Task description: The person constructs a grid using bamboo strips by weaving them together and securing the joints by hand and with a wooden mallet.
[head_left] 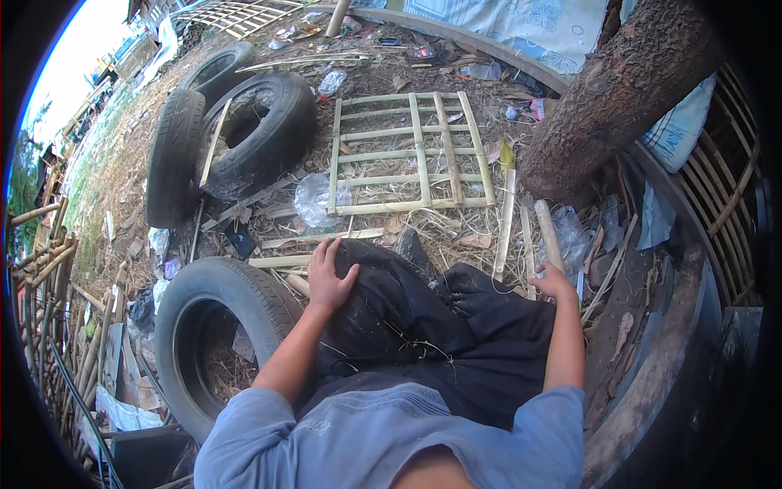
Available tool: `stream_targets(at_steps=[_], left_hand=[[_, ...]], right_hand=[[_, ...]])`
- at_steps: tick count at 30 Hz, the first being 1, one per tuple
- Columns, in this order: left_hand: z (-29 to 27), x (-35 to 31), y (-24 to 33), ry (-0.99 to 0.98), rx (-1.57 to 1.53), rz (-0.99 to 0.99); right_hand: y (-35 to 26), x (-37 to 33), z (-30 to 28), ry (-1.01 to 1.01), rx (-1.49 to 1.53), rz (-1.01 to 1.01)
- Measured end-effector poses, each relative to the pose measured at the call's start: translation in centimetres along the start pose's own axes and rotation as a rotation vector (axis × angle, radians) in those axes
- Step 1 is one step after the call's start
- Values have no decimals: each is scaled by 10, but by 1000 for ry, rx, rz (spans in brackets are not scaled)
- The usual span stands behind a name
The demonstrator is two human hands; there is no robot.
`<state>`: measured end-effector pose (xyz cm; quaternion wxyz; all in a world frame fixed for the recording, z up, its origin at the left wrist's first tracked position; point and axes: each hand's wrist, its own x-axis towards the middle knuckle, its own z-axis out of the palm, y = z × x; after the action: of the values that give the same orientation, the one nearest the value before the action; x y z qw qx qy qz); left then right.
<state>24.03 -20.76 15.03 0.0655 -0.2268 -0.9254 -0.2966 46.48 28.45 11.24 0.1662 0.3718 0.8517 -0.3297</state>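
In the head view, the near end of a stick [550, 235] is seemingly gripped by the closed right hand [554, 282], low at the right, while the left hand [328, 279] is laid open, fingers spread, on the left side of dark trousers [464, 334]. The stick is pointed away toward a trunk [615, 98] at the far right; left of it, a bamboo lattice [415, 122] is laid on littered ground [371, 77], touched by neither hand. Should the stick be swung wide, the trunk could be struck and the grip jarred loose. Loose strips [507, 216], strewn between stick and lattice, could be snagged or slipped on if weight were shifted carelessly. The thin lattice could be cracked by a misplaced blow or step. By the near-left tyre [174, 326], elbow room could be cut short.
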Motion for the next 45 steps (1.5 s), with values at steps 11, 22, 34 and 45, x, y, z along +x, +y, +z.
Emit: stream_targets(at_steps=[11, 22, 34, 45], left_hand=[[2, -2, -1, 20, 6, 21], [3, 1, -3, 9, -1, 54], [8, 1, -10, 17, -13, 70], [8, -1, -7, 5, -15, 56]], right_hand=[[2, 1, 2, -7, 9, 20], [-3, -2, 2, 47, 38, -20], [-9, -7, -5, 51, 9, -55], [-11, -6, -3, 68, 24, -85]])
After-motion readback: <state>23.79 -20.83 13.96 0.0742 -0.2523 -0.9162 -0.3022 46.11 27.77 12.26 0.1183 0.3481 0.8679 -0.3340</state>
